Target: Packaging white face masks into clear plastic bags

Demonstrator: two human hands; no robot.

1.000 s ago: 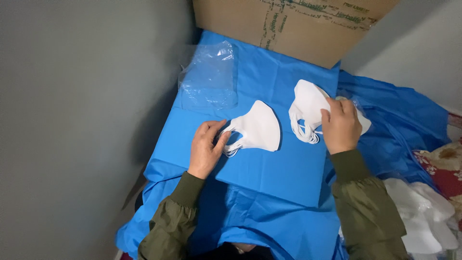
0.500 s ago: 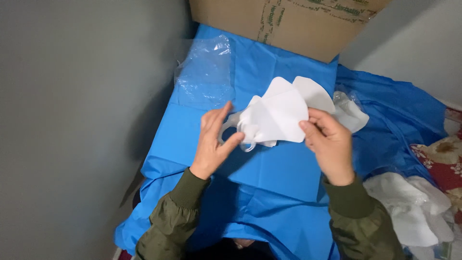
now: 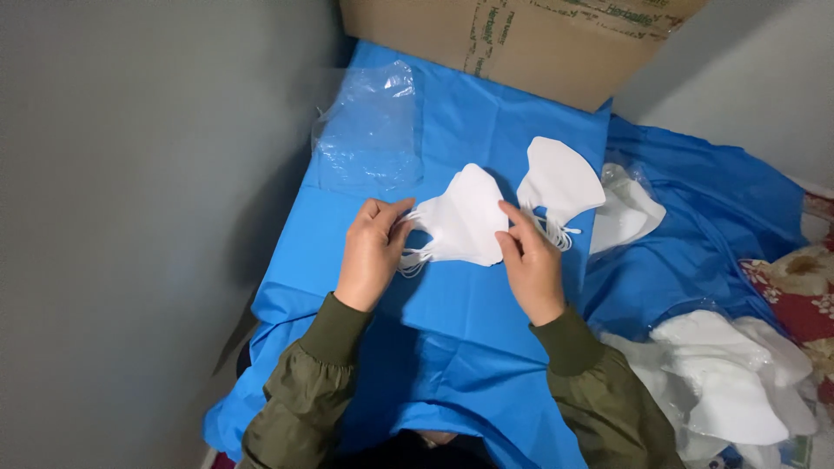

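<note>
A stack of white folded face masks (image 3: 465, 217) is held just above the blue cloth (image 3: 452, 339) between both hands. My left hand (image 3: 372, 252) pinches its left edge where the ear loops hang. My right hand (image 3: 530, 260) grips its right edge. Just right of it, a second white mask stack (image 3: 560, 181) lies on the cloth, untouched. Both arms wear olive-green sleeves.
A crumpled clear plastic bag (image 3: 369, 130) lies at the cloth's far left. A cardboard box (image 3: 521, 43) stands at the back. More white masks in clear wrap (image 3: 627, 213) lie to the right, and a pile of masks (image 3: 734, 386) lies at the lower right. A grey wall is on the left.
The right hand left the right-hand mask stack and came over to the left one. Both hands lifted that stack, then brought it lower and squared it between them.
</note>
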